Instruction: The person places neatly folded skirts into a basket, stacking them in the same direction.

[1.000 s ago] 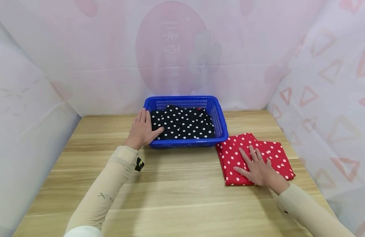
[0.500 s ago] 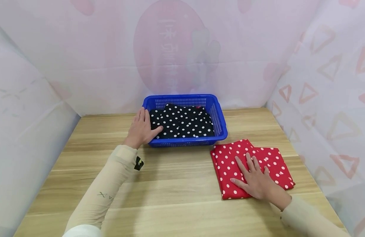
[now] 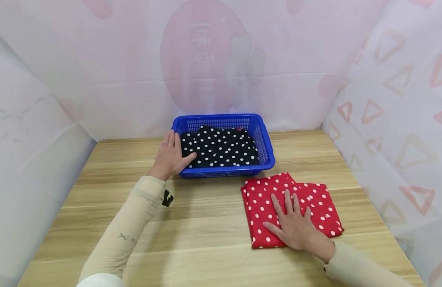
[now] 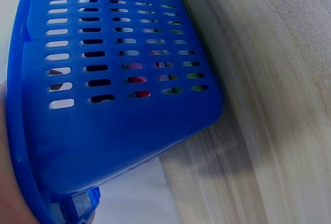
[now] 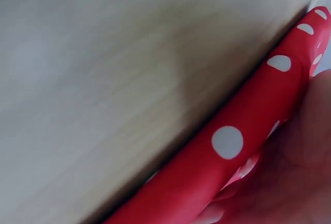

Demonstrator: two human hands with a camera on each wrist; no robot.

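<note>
My right hand (image 3: pixel 294 225) lies flat with spread fingers on a folded red cloth with white dots (image 3: pixel 256 211), right of the middle of the table. In the right wrist view the red cloth's thick folded edge (image 5: pixel 207 164) runs beside the hand. My left hand (image 3: pixel 169 156) rests on the left rim of a blue plastic basket (image 3: pixel 221 171), fingers straight along the rim and thumb over the inside. Black cloth with white dots (image 3: pixel 221 147) fills the basket. The left wrist view shows the basket's slotted side wall (image 4: pixel 114 136), with bits of red and green behind the slots.
The wooden table (image 3: pixel 206 231) ends at a pale printed curtain (image 3: pixel 127 79) close behind the basket. More curtain stands along the left and right sides. A black tag (image 3: pixel 167 198) hangs at the left wrist.
My right hand has slid the red cloth toward me and to the left, away from the basket's corner. The left hand has stayed on the basket's rim.
</note>
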